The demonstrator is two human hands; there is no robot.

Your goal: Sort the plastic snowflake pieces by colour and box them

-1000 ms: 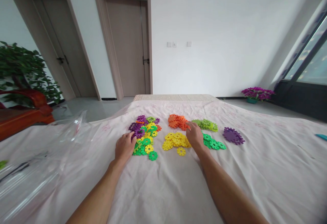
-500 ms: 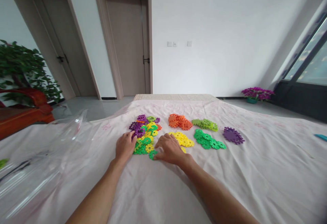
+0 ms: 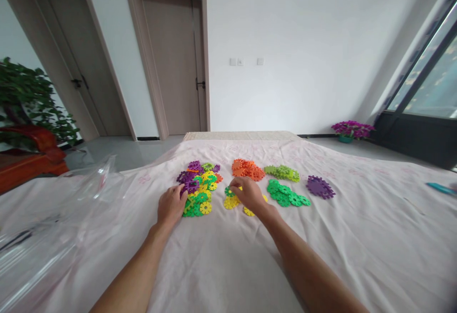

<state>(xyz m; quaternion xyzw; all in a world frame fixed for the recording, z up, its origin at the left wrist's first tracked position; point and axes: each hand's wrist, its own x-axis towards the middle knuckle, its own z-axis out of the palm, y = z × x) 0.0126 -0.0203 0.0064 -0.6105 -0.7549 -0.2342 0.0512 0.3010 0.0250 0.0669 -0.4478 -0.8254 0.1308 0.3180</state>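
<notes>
My right hand [image 3: 248, 193] pinches a green notched disc [image 3: 227, 191], held just over the pile of yellow discs [image 3: 231, 202], which it partly covers. My left hand [image 3: 172, 205] lies against the left side of a mixed pile, fingers outstretched and touching it. Purple notched pieces [image 3: 189, 179] make up the back of that pile. Towards its front are green discs [image 3: 193, 209] and yellow discs [image 3: 205, 208]. Behind my right hand sits an orange pile [image 3: 248, 169]. Farther right are a light green pile [image 3: 283, 172], a green pile [image 3: 287, 194] and a purple pile [image 3: 320, 187].
A pale patterned cloth [image 3: 214, 260] covers the table, with wrinkles on it. Clear plastic wrapping [image 3: 71, 217] lies at the left. A blue object [image 3: 442, 188] is at the right edge. A red wooden chair [image 3: 35, 151] stands beyond the left side.
My right hand has carried the green disc from the front of the mixed pile up and right, over the yellow discs. My left hand has stayed by the mixed pile.
</notes>
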